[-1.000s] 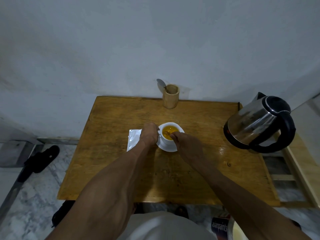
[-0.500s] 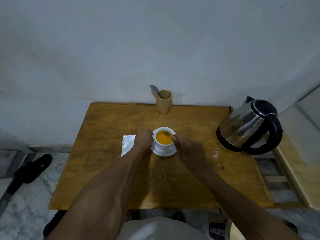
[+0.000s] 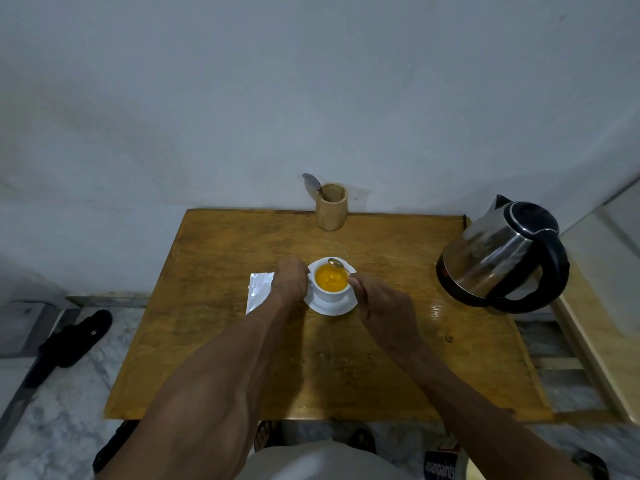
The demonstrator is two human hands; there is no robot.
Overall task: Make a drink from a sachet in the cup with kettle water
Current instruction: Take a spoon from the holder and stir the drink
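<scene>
Since half a second ago, the teaspoon (image 3: 337,264) has come up: its bowl was down in the drink, and now we see it lifted clear of the liquid, at the cup's far rim. Our hands have barely shifted otherwise.

There is only the head view, looking down over both forearms at a wooden table (image 3: 398,358).

The white cup (image 3: 330,285) stands on a white saucer (image 3: 332,308), directly between our two hands, and holds an orange-yellow drink. Our left hand (image 3: 290,284) is curled against the cup's left side, fingers closed around what is probably the handle; the handle itself is hidden, so we cannot tell for sure. Our right hand (image 3: 381,306) sits just right of and nearer than the cup, its fingertips pinching the spoon's handle at the cup's right rim. The spoon's long axis runs from that pinch away and leftward across the cup's far edge.

Just beyond our left hand, on its outer side, lies a flat silver sachet (image 3: 259,292), partly hidden by the wrist. Far to the right of our right hand stands the steel kettle (image 3: 498,258) with a black handle. Beyond the cup, against the wall, a wooden holder (image 3: 331,211) keeps a second spoon (image 3: 311,183).

We judge the stirring nearly done. The next move turns on the spoon: our right hand already holds it, so that hand would carry it off.
</scene>
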